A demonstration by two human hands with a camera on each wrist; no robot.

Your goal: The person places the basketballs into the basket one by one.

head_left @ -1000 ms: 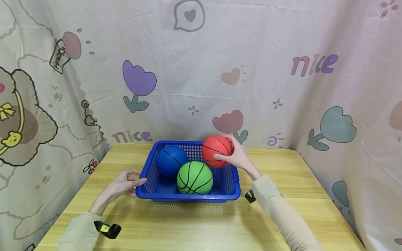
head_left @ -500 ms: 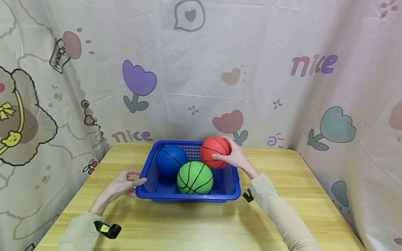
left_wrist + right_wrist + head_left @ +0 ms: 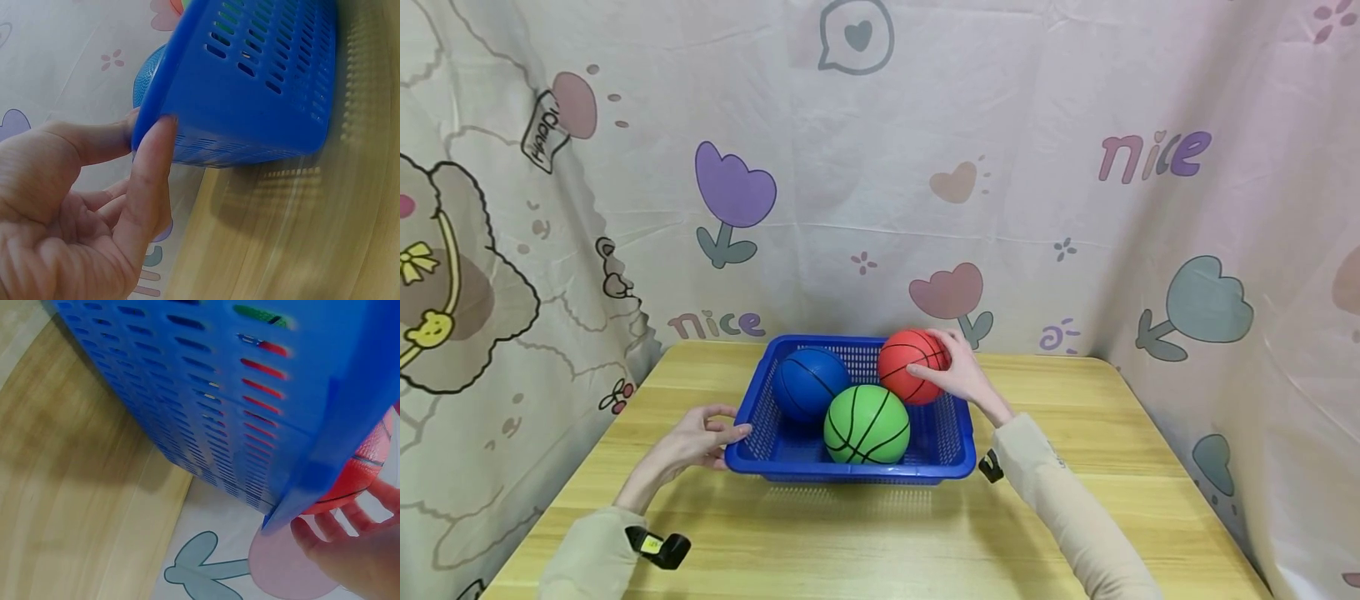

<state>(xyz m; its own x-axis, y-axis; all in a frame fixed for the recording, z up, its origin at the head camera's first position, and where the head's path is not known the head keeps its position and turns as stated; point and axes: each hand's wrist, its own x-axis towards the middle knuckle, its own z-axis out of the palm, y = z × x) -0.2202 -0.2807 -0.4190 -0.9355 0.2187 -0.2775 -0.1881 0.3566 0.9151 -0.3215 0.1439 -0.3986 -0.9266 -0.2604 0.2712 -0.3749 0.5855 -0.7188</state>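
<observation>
A blue plastic basket with slotted walls holds a blue ball, a green ball and a red ball, all with black basketball lines. My left hand pinches the basket's rim at its left front corner; the left wrist view shows thumb and a finger on either side of it. At the basket's back right, my right hand grips the red ball, thumb in front and fingers behind. Slots in the wall show red and green in the right wrist view.
The basket stands on a light wooden table. A pale printed curtain hangs behind the table and along both sides. A small black camera sits on the left wrist, and another on the right.
My right hand has lowered slightly and shifted a little left with the red ball, bringing it further into the basket. The left hand and the basket have stayed in place.
</observation>
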